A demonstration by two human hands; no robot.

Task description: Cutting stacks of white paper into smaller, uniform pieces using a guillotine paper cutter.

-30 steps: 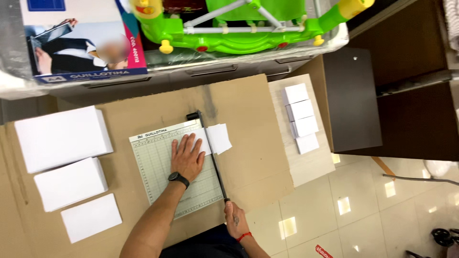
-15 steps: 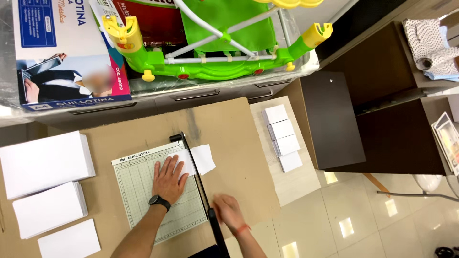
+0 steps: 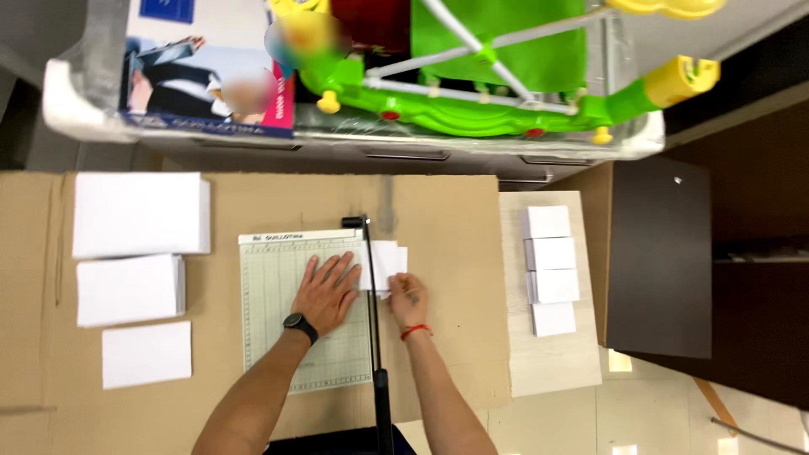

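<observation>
Your left hand [image 3: 327, 292] pressed flat on the paper cutter [image 3: 305, 307]; your right hand [image 3: 407, 300], at its 3 o'clock, pinched the light, floppy cut paper [image 3: 388, 261] by its near edge.

Bare cardboard [image 3: 447, 219] right of the cutter arm [image 3: 373, 312] (paper stacks [image 3: 139, 215] crowding the left, card piles [image 3: 550, 270] beyond)

Single head-worn view, aimed almost straight down from above the cardboard-covered tabletop [image 3: 447, 219]. Close range: both forearms entering from the bottom edge, hands near frame centre on the pale green gridded paper cutter [image 3: 278, 337]. Top edge facing the green-and-yellow plastic toy frame [image 3: 506, 101]; tiled floor [image 3: 657, 421] at lower right.
</observation>
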